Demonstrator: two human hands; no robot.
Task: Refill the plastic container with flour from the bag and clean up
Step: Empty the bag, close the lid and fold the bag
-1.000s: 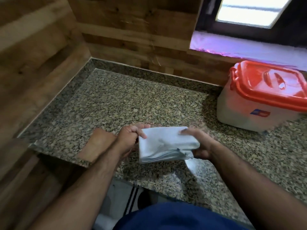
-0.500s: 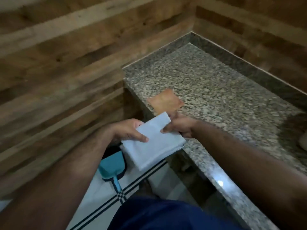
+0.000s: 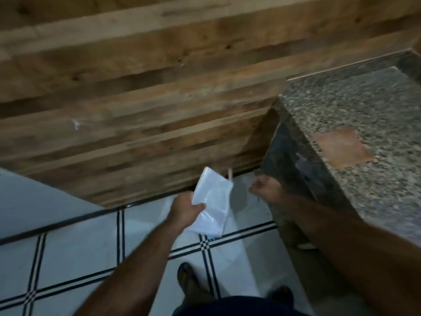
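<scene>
White folded bag (image 3: 210,206) is gripped by the left hand (image 3: 185,210); right hand (image 3: 265,189) curled, empty.

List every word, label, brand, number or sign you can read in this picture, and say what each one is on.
None can be read.
Folded white bag, held by the left hand: no print shows; the frame is motion-blurred.
Granite counter with its brown patch: no text.
Wood-panelled wall and tiled floor: only grain and black lines, no lettering.
</scene>
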